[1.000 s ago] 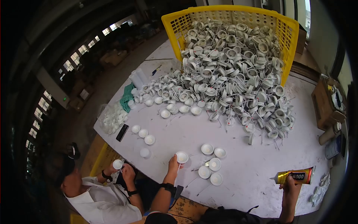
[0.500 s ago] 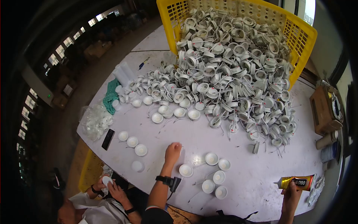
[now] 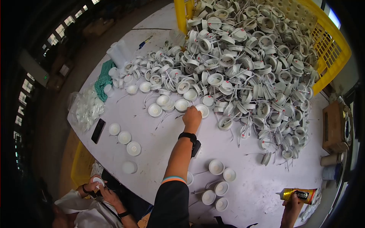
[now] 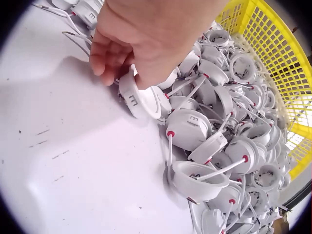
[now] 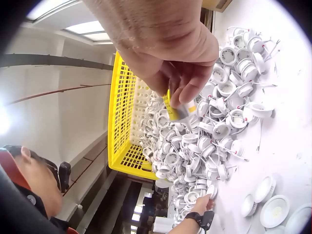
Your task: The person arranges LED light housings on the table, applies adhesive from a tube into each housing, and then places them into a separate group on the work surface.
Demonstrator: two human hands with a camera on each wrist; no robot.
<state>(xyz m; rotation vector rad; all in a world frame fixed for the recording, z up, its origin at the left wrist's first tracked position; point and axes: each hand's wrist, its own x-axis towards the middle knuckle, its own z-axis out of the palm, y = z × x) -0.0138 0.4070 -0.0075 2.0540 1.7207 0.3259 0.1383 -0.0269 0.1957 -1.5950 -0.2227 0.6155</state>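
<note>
My left hand (image 3: 192,118) reaches to the near edge of the heap and pinches the rim of a white round fixture (image 3: 202,111). The left wrist view shows thumb and fingers of the left hand (image 4: 141,41) on that tilted fixture (image 4: 139,97), beside other wired ones. Low at the right, my right hand (image 3: 292,209) grips a yellow and black glue tube (image 3: 302,195), its nozzle pointing left. In the right wrist view the right hand (image 5: 168,53) curls round the tube (image 5: 176,111), whose far part is hidden by the fingers.
A yellow crate (image 3: 330,53) spills a heap of fixtures (image 3: 251,76). Several fixtures (image 3: 216,167) lie near the front, others (image 3: 133,148) to the left by a phone (image 3: 98,131). At lower left another person (image 3: 110,195) holds a white piece. A cardboard box (image 3: 335,127) stands right.
My left hand set a fixture down beside the front group, then moved up to the heap's edge and took hold of another. The right hand still holds the tube. The head view has shifted.
</note>
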